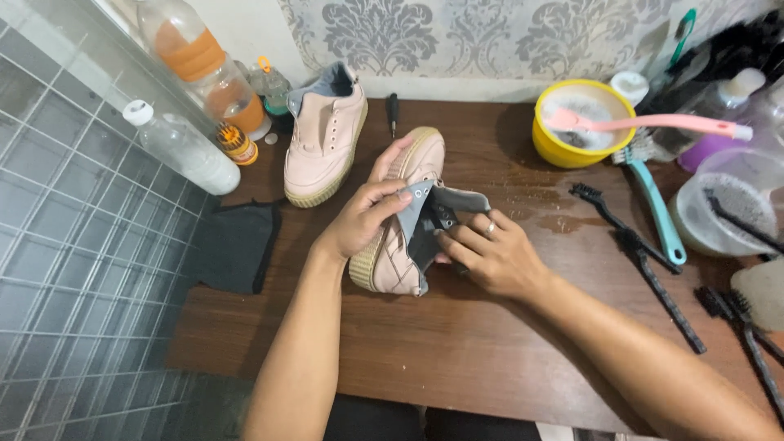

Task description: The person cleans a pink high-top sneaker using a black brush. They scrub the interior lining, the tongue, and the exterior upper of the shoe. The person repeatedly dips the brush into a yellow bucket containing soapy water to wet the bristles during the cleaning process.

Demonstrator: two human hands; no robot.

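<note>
A pale pink sneaker (pixel 406 245) with a tan rubber sole lies on its side in the middle of the brown wooden table (pixel 457 343). My left hand (pixel 363 216) grips its upper edge near the eyelets, pulling the grey lining open. My right hand (pixel 490 253), a ring on one finger, has its fingers pressed into the shoe's opening at the grey tongue. The matching sneaker (pixel 325 135) stands upright at the back of the table, without laces.
A yellow bowl (pixel 578 122) of foamy water holds a pink brush. Black brushes (pixel 645 261), a teal brush and a clear tub (pixel 723 208) lie to the right. Bottles (pixel 184 147) stand at the back left. A dark cloth (pixel 233 245) lies left. A small screwdriver (pixel 392 110) lies behind.
</note>
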